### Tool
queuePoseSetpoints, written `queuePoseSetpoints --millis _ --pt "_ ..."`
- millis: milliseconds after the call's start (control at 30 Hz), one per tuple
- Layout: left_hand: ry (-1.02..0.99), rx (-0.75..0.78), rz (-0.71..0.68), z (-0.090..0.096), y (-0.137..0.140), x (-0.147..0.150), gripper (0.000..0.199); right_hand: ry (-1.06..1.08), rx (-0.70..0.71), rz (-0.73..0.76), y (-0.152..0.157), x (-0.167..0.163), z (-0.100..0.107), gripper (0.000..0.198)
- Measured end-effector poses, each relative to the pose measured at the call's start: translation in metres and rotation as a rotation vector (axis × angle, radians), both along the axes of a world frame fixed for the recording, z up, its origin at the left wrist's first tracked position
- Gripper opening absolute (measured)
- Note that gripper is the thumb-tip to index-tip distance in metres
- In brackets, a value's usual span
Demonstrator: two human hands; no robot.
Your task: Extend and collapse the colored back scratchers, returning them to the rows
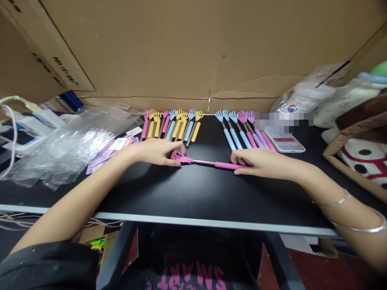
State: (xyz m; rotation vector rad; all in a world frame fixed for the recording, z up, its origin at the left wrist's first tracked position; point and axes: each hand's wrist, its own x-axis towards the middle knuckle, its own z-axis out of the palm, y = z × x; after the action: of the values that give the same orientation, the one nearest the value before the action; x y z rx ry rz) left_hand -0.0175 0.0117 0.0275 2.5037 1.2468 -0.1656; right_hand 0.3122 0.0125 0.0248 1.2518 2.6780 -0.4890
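A pink back scratcher (205, 162) with a hand-shaped head and a metal rod lies crosswise, low over the black table. My left hand (160, 152) is closed round its clawed head. At the other end, my right hand (252, 163) grips the pink handle between thumb and fingers. Behind my left hand is a row of pink, yellow and blue back scratchers (180, 128), claws towards the back. Another row of blue, pink and purple back scratchers (232, 135) lies behind my right hand, which hides some handle ends.
Clear plastic bags (69, 141) and purple printed packaging (101, 157) cover the table's left side, near white cables (12, 133). To the right are a phone (286, 141), a bagged cup (311, 94) and a brown-handled bag (363, 149). Cardboard (169, 52) walls the back.
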Motion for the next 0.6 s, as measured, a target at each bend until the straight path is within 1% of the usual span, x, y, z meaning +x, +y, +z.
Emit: queuePoseSetpoints --millis 200,367,467,600 --pt "0.047 0.036 0.002 0.0001 -0.0017 0.0020 0.036 0.013 -0.004 0.016 0.0037 0.0009 -0.0025 0.033" --pt "0.075 0.061 0.018 -0.0007 -0.0022 0.0028 0.037 -0.011 0.031 -0.005 0.0023 0.0003 -0.0034 0.031" --pt "0.073 0.058 0.014 -0.0014 -0.0020 0.0027 0.037 -0.018 0.097 -0.013 0.0012 -0.0002 -0.0038 0.028" --pt "0.095 0.058 0.035 -0.0007 -0.0031 0.0035 0.037 -0.020 0.236 -0.012 0.0008 -0.0012 -0.0041 0.023"
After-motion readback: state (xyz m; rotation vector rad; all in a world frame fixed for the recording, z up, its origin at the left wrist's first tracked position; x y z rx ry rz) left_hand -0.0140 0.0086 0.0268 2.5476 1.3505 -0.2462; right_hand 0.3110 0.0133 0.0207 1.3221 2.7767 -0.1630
